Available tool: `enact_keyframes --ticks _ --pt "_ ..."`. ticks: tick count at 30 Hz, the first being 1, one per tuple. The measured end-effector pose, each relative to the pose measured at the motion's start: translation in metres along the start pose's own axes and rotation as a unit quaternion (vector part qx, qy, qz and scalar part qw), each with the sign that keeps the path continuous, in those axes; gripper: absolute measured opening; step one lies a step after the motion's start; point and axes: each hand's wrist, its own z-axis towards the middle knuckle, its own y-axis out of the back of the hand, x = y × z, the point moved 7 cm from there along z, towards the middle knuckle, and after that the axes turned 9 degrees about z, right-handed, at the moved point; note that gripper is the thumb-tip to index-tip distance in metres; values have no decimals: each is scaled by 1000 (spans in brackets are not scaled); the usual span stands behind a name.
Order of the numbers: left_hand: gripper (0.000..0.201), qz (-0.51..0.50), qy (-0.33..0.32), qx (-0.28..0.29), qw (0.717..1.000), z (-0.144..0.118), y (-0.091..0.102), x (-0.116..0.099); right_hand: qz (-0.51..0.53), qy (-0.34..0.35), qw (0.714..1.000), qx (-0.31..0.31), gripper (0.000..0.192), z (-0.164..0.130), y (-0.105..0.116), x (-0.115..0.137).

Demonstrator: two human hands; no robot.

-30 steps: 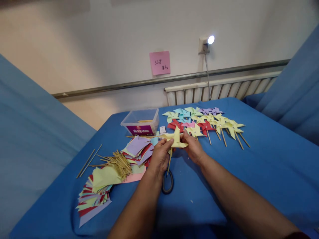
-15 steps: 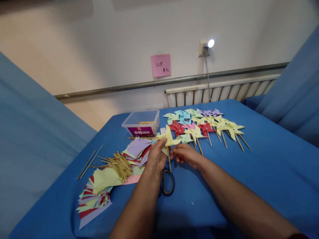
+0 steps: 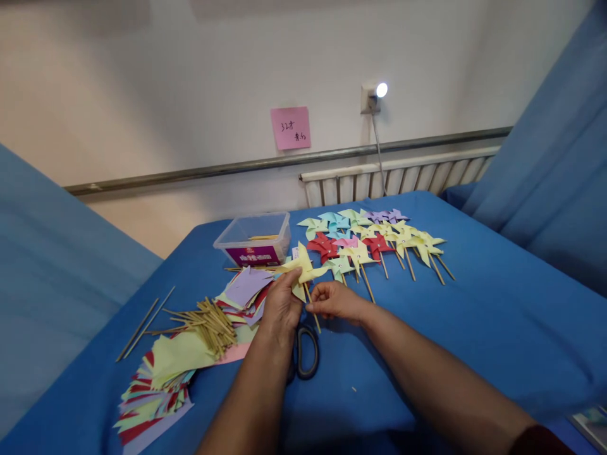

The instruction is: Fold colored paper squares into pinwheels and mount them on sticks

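My left hand (image 3: pixel 281 303) grips the head of a yellow paper pinwheel (image 3: pixel 303 268) just above the blue table (image 3: pixel 497 328). My right hand (image 3: pixel 337 301) pinches the pinwheel's thin wooden stick (image 3: pixel 312 308) a little below the paper head. Both hands meet over the middle of the table. Black-handled scissors (image 3: pixel 303 352) lie on the cloth directly under my left wrist.
A row of finished pinwheels (image 3: pixel 374 241) in several colours lies at the back right. A clear plastic box (image 3: pixel 254 239) stands behind my hands. Left of them lie cut paper squares (image 3: pixel 246 285), a heap of wooden sticks (image 3: pixel 208 320) and a fan of coloured paper (image 3: pixel 156 385).
My right hand has slid from the pinwheel's paper head down to its stick. The pinwheel has tilted and dropped slightly toward me. The view has shifted a little to the right.
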Motion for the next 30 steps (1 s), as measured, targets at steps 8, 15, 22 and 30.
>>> enact_keyframes --ticks 8,15,22,30 --pt "19 -18 11 -29 999 2 3 -1 -32 37 998 -39 30 4 8 2" --pt "22 -9 22 67 997 -12 -21 5 -23 91 989 -117 26 -20 23 3" --pt "31 40 112 95 988 -20 -23 16 -113 132 924 -340 28 -71 108 17" --pt "18 64 111 61 990 -11 -15 18 -340 44 829 -442 22 -109 181 29"
